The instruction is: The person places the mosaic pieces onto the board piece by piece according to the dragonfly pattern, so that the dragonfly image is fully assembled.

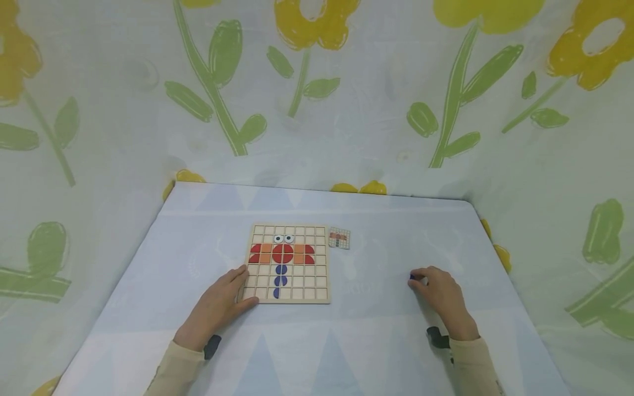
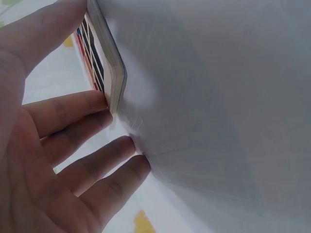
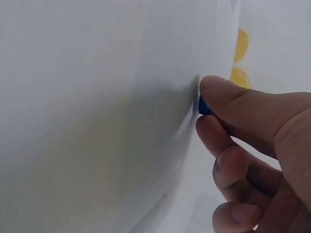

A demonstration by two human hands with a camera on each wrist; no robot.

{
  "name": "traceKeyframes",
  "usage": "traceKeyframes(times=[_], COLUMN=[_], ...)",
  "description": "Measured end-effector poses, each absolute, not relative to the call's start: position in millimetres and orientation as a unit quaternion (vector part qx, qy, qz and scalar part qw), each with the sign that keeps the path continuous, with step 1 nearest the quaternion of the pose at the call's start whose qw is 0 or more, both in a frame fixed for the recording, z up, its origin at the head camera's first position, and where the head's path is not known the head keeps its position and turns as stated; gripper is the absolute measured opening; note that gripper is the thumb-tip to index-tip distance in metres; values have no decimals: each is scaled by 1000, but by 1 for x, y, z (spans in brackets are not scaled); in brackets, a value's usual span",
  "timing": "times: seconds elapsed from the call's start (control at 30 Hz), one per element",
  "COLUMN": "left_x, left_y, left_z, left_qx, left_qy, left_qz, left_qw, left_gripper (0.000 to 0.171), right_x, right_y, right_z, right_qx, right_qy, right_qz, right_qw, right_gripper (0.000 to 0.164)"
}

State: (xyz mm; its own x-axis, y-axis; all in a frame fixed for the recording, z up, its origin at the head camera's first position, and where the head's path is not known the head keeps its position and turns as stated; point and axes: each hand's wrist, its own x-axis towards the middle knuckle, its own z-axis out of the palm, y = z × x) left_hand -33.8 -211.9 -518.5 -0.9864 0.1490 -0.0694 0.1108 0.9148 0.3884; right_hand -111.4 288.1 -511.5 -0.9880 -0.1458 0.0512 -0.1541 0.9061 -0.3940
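A square wooden grid board [image 1: 310, 281] lies on the table. On it, googly-eye tiles [image 1: 284, 239], red pieces [image 1: 283, 253], orange squares [image 1: 299, 253] and blue half-round pieces [image 1: 280, 269] form a figure. My left hand [image 1: 218, 301] rests at the board's near left corner, its fingers fairly straight and its thumb at the front edge. Well to the right of the board, my right hand [image 1: 442, 294] pinches a small blue piece [image 3: 204, 106] between thumb and index finger, low at the tabletop. The fingers hide most of this piece.
A small pattern card [image 1: 339, 238] showing a similar figure lies beside the board's upper right corner. The table [image 1: 376, 341] has a pale cloth with light blue triangles. A curtain [image 1: 366, 121] with yellow flowers surrounds its back and sides.
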Motion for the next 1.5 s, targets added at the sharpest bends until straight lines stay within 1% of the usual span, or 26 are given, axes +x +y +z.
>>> traceKeyframes(times=[0.2, 0.43, 0.57, 0.9, 1.3, 1.5], left_x=[-34, -32, -32, -32, -35, -34], left_y=[-211, -209, -209, -209, -208, -208], left_z=[-519, -519, -519, -519, -518, -515], left_qx=[65, 66, 71, 64, 63, 64], left_qy=[978, 980, 980, 978, 979, 979], left_qz=[192, 186, 186, 194, 191, 190], left_qw=[41, 36, 30, 43, 43, 46], left_gripper=[81, 81, 80, 81, 82, 81], right_x=[-117, -118, -118, -112, -108, -106], right_y=[269, 226, 201, 154, 118, 98], right_z=[-511, -510, -513, -517, -513, -507], right_qx=[98, 157, 183, 232, 301, 304], right_qy=[-971, -957, -951, -939, -914, -918], right_qz=[214, 225, 225, 243, 260, 252], right_qw=[52, 98, 110, 79, 76, 45], right_gripper=[28, 27, 26, 28, 28, 29])
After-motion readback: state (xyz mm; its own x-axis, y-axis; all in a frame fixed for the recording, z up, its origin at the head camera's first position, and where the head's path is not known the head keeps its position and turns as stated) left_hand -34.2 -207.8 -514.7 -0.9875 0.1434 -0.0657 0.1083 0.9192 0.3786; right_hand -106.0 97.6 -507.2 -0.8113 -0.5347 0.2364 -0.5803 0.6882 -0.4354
